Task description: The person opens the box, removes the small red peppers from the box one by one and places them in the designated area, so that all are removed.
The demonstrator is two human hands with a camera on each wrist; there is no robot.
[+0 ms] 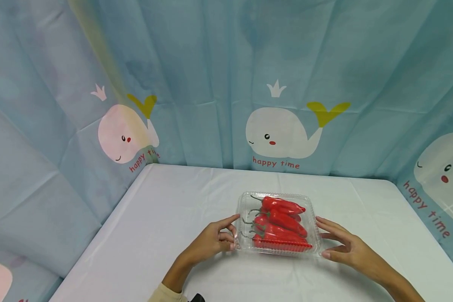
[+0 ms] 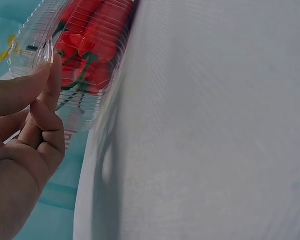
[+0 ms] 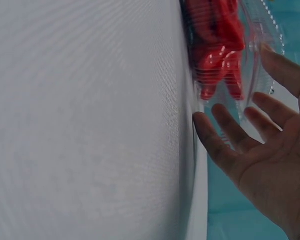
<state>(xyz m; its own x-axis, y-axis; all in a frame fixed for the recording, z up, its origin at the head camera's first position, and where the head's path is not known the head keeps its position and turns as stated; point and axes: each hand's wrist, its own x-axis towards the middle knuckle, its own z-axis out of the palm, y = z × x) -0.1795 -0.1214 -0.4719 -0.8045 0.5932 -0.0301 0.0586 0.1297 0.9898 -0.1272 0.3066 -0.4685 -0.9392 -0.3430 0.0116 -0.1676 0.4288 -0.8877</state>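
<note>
A clear plastic clamshell container (image 1: 277, 251) lies on the white table and looks closed. Inside it are several red peppers (image 1: 283, 220) with green stems, seen through the plastic. At the container's left end, my left hand (image 1: 212, 241) pinches the rim between thumb and forefinger, plainest in the left wrist view; its other fingers are curled below. My right hand (image 1: 349, 248) is at the opposite end, fingers spread and loosely bent. Its thumb (image 3: 285, 70) meets or nearly meets the rim in the right wrist view, and the other fingertips are close to the side wall.
A white cloth (image 1: 166, 209) covers the table. Blue curtains (image 1: 196, 84) with whale prints hang behind it and along both sides. A small black object (image 1: 198, 298) shows at the bottom edge, near the left sleeve.
</note>
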